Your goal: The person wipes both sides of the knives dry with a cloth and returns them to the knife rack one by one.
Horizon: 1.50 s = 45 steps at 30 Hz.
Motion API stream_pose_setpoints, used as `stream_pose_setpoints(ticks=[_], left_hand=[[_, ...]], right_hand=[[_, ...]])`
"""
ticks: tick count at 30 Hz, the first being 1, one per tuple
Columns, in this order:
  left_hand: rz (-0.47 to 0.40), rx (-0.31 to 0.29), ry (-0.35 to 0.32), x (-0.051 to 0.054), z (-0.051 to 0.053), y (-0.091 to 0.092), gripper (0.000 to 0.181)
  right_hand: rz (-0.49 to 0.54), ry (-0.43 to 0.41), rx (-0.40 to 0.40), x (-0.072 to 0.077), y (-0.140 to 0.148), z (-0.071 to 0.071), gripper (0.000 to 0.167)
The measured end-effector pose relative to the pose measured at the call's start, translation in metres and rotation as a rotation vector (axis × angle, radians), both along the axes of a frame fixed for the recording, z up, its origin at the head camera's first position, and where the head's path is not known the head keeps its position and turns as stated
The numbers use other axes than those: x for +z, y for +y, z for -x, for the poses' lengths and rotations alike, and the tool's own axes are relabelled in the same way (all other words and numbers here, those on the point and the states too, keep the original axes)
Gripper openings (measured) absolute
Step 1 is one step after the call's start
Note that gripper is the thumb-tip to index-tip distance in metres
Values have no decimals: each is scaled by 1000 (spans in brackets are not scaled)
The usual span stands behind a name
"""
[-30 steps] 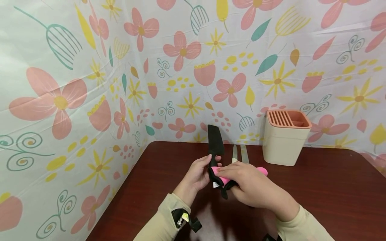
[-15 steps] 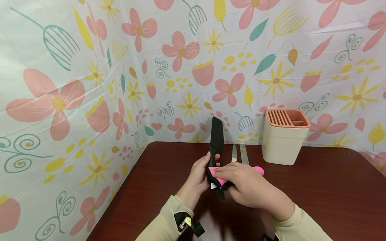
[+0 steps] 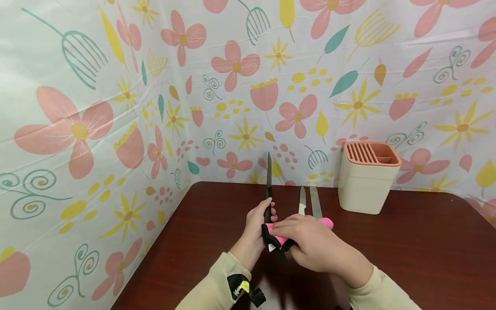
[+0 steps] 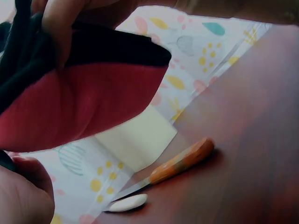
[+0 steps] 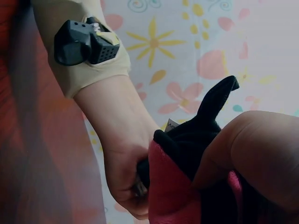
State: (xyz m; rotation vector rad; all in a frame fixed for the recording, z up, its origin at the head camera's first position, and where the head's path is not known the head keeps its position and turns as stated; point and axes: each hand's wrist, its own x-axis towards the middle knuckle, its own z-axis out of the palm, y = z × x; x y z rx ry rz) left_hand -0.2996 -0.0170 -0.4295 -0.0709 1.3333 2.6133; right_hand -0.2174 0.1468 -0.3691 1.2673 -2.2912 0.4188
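Note:
My left hand (image 3: 253, 224) grips the handle of a black knife (image 3: 269, 174) with a broad blade. Its blade points up and shows nearly edge-on in the head view. My right hand (image 3: 315, 241) holds a pink and black cloth (image 3: 280, 239) by the lower end of the knife's handle. In the left wrist view the cloth (image 4: 93, 102) hangs as a broad pink face with a black border. The right wrist view shows the cloth (image 5: 170, 191) close by the left fist, with a small label sticking out; most of the handle is hidden.
Behind the right hand lie a small knife with a white handle (image 3: 302, 208) and a longer knife (image 3: 315, 202) with an orange-brown handle (image 4: 182, 161). A cream knife holder (image 3: 364, 187) with a slotted orange top stands at the back right, before the flowered cloth wall (image 3: 232, 107).
The black knife has turned about its length, from showing its broad side to nearly edge-on. Both hands stay close together, and the right hand and cloth have shifted slightly left.

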Motion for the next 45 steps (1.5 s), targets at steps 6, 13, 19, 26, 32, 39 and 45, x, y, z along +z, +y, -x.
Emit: stream_pose_setpoints(ticks=[6, 13, 19, 26, 32, 39, 45], left_hand=[[62, -73, 58, 5, 3, -3, 19], [102, -137, 107, 9, 1, -5, 15], [249, -134, 172, 13, -4, -8, 30], [347, -124, 243, 19, -9, -6, 19], [341, -129, 250, 21, -10, -5, 18], [345, -137, 283, 20, -11, -6, 25], [357, -150, 302, 19, -13, -3, 30]], right_hand=[[54, -36, 32, 8, 10, 2, 61], [129, -124, 44, 20, 25, 1, 55], [164, -148, 6, 29, 39, 1, 61], [200, -154, -24, 41, 53, 8, 68], [234, -127, -44, 65, 58, 29, 63], [200, -246, -206, 103, 58, 70, 41], [200, -400, -357, 123, 46, 112, 39]])
